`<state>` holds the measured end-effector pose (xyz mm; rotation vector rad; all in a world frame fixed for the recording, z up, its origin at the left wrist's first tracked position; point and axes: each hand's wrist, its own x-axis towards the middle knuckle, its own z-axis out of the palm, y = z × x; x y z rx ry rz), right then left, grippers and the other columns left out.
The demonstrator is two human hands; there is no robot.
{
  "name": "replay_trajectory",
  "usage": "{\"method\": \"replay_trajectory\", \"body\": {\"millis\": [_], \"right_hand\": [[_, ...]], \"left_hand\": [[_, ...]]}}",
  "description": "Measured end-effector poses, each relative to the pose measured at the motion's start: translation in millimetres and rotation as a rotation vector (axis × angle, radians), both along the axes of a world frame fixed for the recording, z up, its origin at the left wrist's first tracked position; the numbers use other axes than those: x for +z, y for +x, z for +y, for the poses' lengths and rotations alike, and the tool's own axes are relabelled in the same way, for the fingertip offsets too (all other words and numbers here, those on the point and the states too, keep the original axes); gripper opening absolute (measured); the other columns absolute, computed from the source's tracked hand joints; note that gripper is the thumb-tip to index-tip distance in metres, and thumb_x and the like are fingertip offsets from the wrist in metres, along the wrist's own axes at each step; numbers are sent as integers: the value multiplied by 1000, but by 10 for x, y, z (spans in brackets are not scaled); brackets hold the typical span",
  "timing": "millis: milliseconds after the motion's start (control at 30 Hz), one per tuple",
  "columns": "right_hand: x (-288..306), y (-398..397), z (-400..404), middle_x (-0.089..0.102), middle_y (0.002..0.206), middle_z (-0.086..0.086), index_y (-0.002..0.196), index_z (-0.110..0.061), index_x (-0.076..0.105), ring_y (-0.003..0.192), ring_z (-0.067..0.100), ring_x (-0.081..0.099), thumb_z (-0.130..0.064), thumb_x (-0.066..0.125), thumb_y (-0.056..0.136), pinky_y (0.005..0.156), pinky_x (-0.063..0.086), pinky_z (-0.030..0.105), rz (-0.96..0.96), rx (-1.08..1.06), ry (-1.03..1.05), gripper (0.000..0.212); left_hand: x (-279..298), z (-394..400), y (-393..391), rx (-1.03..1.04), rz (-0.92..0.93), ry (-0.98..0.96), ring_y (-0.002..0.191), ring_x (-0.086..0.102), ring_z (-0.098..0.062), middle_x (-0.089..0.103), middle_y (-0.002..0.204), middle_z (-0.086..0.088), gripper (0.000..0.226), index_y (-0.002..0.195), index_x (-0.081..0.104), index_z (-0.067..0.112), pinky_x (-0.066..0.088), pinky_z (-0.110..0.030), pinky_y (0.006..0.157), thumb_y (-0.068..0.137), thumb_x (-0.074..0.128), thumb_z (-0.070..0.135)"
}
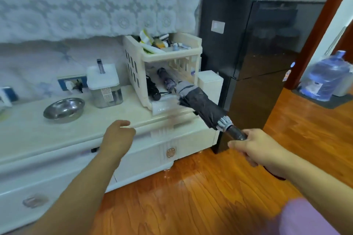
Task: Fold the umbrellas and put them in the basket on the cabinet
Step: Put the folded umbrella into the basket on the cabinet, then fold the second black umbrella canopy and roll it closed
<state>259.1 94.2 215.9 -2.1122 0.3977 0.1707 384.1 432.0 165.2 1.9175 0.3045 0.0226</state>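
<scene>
i'm looking over a white cabinet (80,135) on a glossy wooden floor (210,192), with a tall black appliance (248,63) just to its right and a lace cloth (86,0) hanging behind. a steel bowl (64,109) and a clear container (105,87) are sitting on top. my right hand (256,149) is gripping the handle of a folded dark umbrella (202,108), its tip reaching into the cream basket (139,66), where two more folded umbrellas (166,80) are lying. my left hand (119,135) is hanging loosely curled, holding nothing.
</scene>
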Motion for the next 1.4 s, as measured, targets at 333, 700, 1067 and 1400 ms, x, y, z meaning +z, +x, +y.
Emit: {"method": "replay_trajectory", "body": {"millis": [333,700,1067,1400], "right_hand": [[-106,2662,1079,54,74,9,105,-11,56,55,19,46,-22,71,88,45,36,26,-125,-24,-42,25],[-624,3305,1421,58,134,18,148,-18,41,124,39,52,-24,53,101,95,46,40,-339,176,-856,50],[-243,2742,1066,30,157,21,162,-22,4,140,43,36,-44,42,104,113,36,51,-145,297,-802,72],[-44,-591,-464,54,135,14,142,-12,47,120,33,57,-30,49,101,93,51,40,314,474,-1072,45]], "left_hand": [[-978,117,106,-141,-169,878,158,-6,-29,-9,171,-10,83,164,9,20,9,-45,128,94,52,16],[-957,188,172,-269,1,969,157,-16,-18,-41,160,-1,33,124,68,34,19,-32,123,100,45,28],[-756,-154,126,-306,39,888,149,28,-26,1,171,-9,51,150,46,30,36,-38,113,99,47,29],[-363,-1978,-1117,-978,-128,790,110,62,-24,66,127,-1,35,129,65,28,53,-37,93,99,47,35]]}}
